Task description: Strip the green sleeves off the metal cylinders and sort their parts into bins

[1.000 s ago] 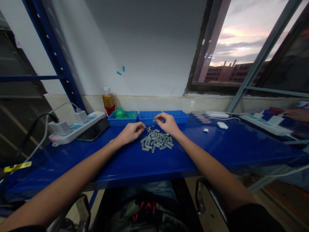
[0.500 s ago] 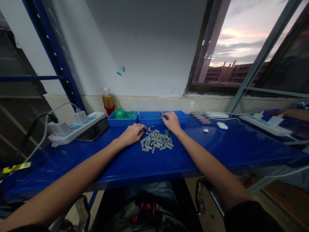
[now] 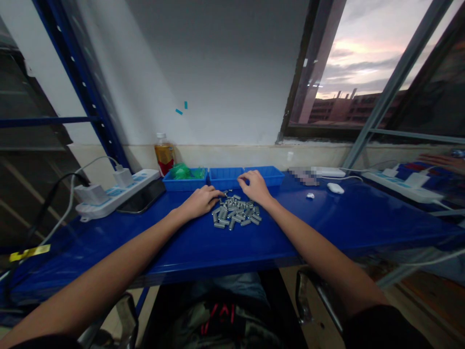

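A pile of small silver metal cylinders [image 3: 238, 212] lies on the blue table. My left hand [image 3: 201, 200] rests at the pile's far left edge, its fingers bent together with the tips at the nearest small pieces. Whatever those fingertips hold, if anything, is too small to make out. Beyond the pile, my right hand [image 3: 256, 186] is held up in front of the middle blue bin [image 3: 225, 184] and the right blue bin [image 3: 274, 179]. Its thumb and index finger curl into a pinch, and what lies between the tips cannot be made out.
Green plastic lies in the left blue bin [image 3: 185, 185], with a drink bottle [image 3: 164, 156] behind it. Farther left are a power strip [image 3: 109, 201] and a dark phone [image 3: 143, 198]. A white earbud [image 3: 310, 196], its case [image 3: 334, 188] and another power strip [image 3: 403, 186] stand right.
My right hand has drawn slightly left and its fingertips have curled inward; the small piece at them no longer shows. My left fingertips have moved a little right onto the pile's edge.
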Demonstrator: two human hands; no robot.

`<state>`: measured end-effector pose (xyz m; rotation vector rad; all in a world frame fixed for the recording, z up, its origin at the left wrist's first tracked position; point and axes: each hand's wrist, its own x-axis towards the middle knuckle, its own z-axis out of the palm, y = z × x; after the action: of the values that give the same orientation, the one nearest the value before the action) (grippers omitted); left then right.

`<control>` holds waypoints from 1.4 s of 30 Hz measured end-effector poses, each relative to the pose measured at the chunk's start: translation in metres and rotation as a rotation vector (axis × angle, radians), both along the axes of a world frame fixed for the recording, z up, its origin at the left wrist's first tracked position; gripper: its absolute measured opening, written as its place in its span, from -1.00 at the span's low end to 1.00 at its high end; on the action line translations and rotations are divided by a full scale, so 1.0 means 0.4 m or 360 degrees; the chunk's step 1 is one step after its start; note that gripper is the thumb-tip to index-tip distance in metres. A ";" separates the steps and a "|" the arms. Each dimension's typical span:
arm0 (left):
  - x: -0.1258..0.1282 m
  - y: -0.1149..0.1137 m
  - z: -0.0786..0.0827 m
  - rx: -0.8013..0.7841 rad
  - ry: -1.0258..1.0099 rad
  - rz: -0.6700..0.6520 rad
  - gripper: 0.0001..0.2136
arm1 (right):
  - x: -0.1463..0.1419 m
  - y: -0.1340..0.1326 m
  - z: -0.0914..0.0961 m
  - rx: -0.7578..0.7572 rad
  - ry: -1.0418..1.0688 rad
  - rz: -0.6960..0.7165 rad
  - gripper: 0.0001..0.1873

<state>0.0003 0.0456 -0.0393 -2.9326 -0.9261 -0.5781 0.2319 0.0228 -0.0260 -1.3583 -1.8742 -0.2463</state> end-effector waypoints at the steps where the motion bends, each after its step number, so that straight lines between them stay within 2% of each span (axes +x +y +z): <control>1: 0.000 -0.001 0.001 0.0007 0.0012 -0.0013 -0.74 | -0.012 -0.011 0.003 -0.0014 -0.0020 0.0047 -0.80; 4: 0.001 -0.002 0.001 0.0015 -0.0009 -0.0018 -0.78 | -0.048 -0.040 0.012 -0.0084 -0.0092 0.0183 -0.79; 9: -0.002 -0.008 0.006 -0.0001 -0.0225 0.0017 -0.83 | -0.080 -0.063 0.019 -0.0201 -0.0185 0.0333 -0.80; 18: 0.011 -0.058 0.047 -0.0044 -0.0438 0.0021 -0.85 | -0.089 -0.071 0.016 -0.0285 -0.0203 0.0403 -0.81; 28: 0.018 -0.075 0.047 0.0045 -0.0412 0.0018 -0.87 | -0.104 -0.091 0.025 -0.0346 -0.0187 0.0347 -0.83; 31: 0.016 -0.071 0.046 0.0075 -0.0410 0.0015 -0.87 | -0.101 -0.087 0.029 -0.0371 -0.0192 0.0389 -0.80; 35: 0.012 -0.069 0.048 0.0103 -0.0429 0.0023 -0.87 | -0.092 -0.084 0.037 -0.0409 -0.0050 0.0452 -0.72; 42: 0.016 -0.078 0.050 0.0110 -0.0499 0.0004 -0.86 | -0.106 -0.087 0.028 -0.0585 0.0292 0.0489 -0.78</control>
<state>0.0067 0.0142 -0.0193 -2.8273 -0.9090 -1.0693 0.1896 -0.0118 -0.0149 -1.2507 -1.9996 0.3835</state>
